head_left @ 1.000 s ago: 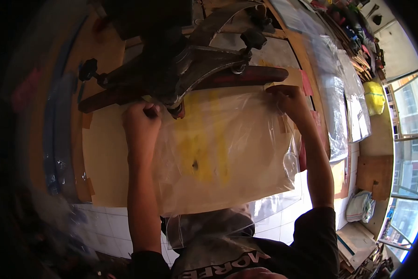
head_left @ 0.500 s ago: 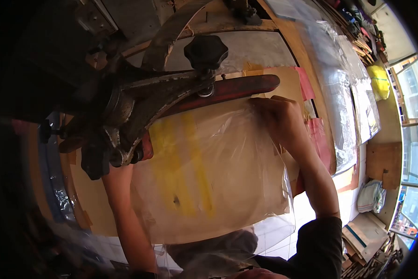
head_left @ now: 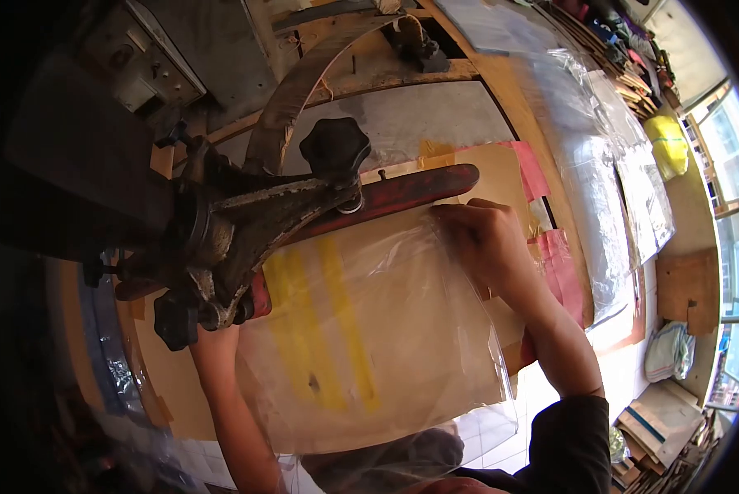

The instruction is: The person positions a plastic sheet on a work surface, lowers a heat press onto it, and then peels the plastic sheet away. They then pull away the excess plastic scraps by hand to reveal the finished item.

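Observation:
A clear plastic sheet (head_left: 423,370) lies over a brown board, with yellow stripes (head_left: 336,321) showing in its left half. My right hand (head_left: 483,235) is closed at the sheet's upper right corner, its fingertips pinching the plastic edge just below a long dark red bar (head_left: 402,191). My left forearm (head_left: 230,403) reaches up along the sheet's left side. The left hand itself is almost wholly hidden under a dark metal clamp arm (head_left: 246,214), so its fingers do not show. A black star knob (head_left: 335,151) sits on top of that arm.
Pink tape (head_left: 559,263) holds down the board's right edge. Further right lie more clear plastic sheets (head_left: 608,198) and a yellow bundle (head_left: 667,146). A curved metal bar (head_left: 291,99) rises behind the clamp. Wood pieces (head_left: 657,428) are stacked at the lower right.
The whole view has shifted, so the clamp arm, board and sheet sit lower in the picture. My right hand stays at the same sheet corner, still closed.

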`<state>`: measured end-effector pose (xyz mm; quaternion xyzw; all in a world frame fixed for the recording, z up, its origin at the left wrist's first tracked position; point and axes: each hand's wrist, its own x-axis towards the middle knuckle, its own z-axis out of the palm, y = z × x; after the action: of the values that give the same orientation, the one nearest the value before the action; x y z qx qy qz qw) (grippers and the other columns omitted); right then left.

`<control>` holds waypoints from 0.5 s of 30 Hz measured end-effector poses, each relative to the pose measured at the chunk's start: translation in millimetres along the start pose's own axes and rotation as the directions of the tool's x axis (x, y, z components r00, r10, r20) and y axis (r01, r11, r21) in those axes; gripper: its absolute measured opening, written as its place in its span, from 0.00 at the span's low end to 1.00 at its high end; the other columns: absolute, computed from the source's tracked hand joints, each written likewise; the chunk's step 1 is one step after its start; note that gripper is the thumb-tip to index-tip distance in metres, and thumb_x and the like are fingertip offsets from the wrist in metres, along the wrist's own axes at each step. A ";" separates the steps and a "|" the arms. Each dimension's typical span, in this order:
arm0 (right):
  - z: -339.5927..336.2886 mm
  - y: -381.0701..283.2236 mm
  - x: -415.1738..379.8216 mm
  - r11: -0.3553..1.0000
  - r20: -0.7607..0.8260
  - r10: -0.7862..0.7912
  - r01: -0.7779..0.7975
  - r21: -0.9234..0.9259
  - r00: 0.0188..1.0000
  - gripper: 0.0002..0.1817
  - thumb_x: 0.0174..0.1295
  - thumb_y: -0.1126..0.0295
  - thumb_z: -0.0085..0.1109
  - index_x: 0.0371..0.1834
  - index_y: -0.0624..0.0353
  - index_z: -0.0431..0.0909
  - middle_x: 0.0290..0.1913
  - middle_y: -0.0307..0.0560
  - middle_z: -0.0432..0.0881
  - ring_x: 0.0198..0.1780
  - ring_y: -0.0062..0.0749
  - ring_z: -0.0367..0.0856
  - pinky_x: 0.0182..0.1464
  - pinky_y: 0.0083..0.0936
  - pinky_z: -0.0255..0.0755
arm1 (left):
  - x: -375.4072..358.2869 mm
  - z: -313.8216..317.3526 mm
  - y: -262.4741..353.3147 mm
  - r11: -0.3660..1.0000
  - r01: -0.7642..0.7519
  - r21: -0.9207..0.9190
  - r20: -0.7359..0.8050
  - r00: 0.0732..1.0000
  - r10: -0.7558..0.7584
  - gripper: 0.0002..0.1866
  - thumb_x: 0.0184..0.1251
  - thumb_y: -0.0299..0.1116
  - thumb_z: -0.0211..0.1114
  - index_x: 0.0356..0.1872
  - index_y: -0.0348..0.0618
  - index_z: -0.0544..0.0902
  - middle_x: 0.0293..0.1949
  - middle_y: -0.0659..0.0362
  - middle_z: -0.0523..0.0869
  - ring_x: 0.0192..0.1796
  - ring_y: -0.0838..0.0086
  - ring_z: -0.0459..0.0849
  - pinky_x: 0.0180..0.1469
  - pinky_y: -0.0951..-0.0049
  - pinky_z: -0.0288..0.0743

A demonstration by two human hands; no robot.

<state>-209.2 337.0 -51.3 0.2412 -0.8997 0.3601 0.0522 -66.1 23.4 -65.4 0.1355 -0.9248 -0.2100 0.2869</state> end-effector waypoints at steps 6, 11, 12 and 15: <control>0.2 0.3 -0.3 0.999 0.001 -0.038 0.038 -0.023 0.999 0.13 0.49 0.78 0.56 0.38 0.57 0.84 0.24 0.53 0.78 0.28 0.48 0.79 0.33 0.37 0.73 | 0.6 0.3 3.7 0.998 0.014 -0.066 -0.029 0.999 -0.016 0.16 0.50 0.29 0.69 0.41 0.35 0.81 0.42 0.50 0.84 0.44 0.58 0.81 0.48 0.64 0.72; 2.9 3.9 -0.6 0.999 -0.023 -0.044 0.044 0.003 0.999 0.12 0.49 0.78 0.57 0.37 0.56 0.85 0.24 0.53 0.78 0.28 0.48 0.78 0.33 0.37 0.73 | 3.9 -2.4 6.8 0.999 -0.004 -0.033 -0.003 1.000 0.004 0.17 0.50 0.28 0.69 0.42 0.34 0.81 0.44 0.49 0.84 0.45 0.58 0.81 0.48 0.64 0.72; 3.5 5.1 -0.4 0.999 -0.026 -0.045 0.045 0.001 0.999 0.12 0.49 0.78 0.57 0.37 0.56 0.85 0.24 0.53 0.78 0.28 0.48 0.78 0.33 0.37 0.73 | 5.0 -1.8 7.1 0.998 -0.002 -0.059 0.002 1.000 0.002 0.17 0.50 0.27 0.69 0.43 0.34 0.81 0.45 0.49 0.84 0.45 0.58 0.81 0.48 0.64 0.72; 3.8 6.7 -1.3 0.998 -0.023 -0.064 0.064 -0.004 0.998 0.12 0.50 0.80 0.56 0.38 0.59 0.84 0.24 0.52 0.77 0.27 0.45 0.78 0.32 0.35 0.71 | 6.3 -1.9 11.7 0.995 0.011 -0.094 0.004 1.000 -0.011 0.18 0.50 0.28 0.69 0.44 0.34 0.80 0.45 0.49 0.83 0.46 0.58 0.81 0.50 0.64 0.72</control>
<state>-210.9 339.2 -58.7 0.2658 -0.8914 0.3594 0.0746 -71.5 30.7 -55.6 0.1264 -0.9136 -0.2551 0.2904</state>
